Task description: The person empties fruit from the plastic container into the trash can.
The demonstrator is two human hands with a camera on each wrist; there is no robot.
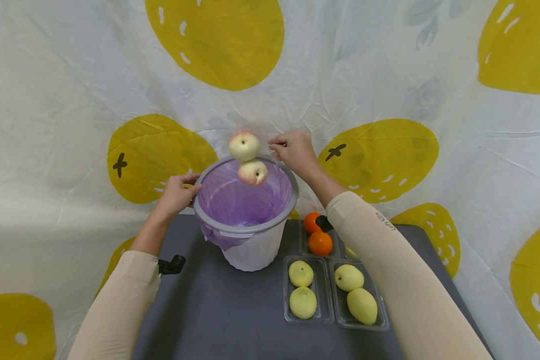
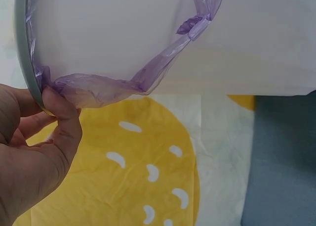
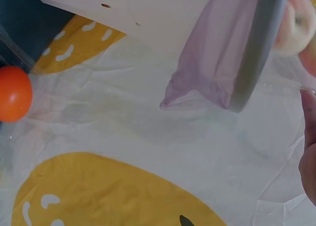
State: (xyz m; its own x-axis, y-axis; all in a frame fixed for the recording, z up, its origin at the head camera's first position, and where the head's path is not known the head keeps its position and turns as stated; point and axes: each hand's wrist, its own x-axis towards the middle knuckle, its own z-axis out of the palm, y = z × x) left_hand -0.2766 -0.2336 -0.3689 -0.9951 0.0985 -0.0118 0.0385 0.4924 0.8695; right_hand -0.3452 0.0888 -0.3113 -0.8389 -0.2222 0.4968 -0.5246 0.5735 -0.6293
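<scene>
The cream right sleeve carries small dark lettering that appears to read "Let's Slim"; it is the only writing that can be made out.

On the dark table, two clear trays stand side by side: the left tray holds two round yellow-green fruits, the right tray two longer yellow ones. Behind them another tray holds two oranges. No label shows on any of these.

The white bin stands beyond and to the left, lined with a purple bag; no maker's mark is visible. The left hand pinches the grey rim and the liner at its side. This grip should be kept firm, so that neither bin nor bag shifts under load.

The right hand, apart from the left, pinches the edge of a clear container holding two peaches above the rim, toward the far side of the opening. Its tilt cannot be told. In the inspector's judgement, the container is best centred over the opening, lowered and tipped gradually; a one-edge pinch may let it twist.

The fruit-printed backdrop bears no legible text.
</scene>
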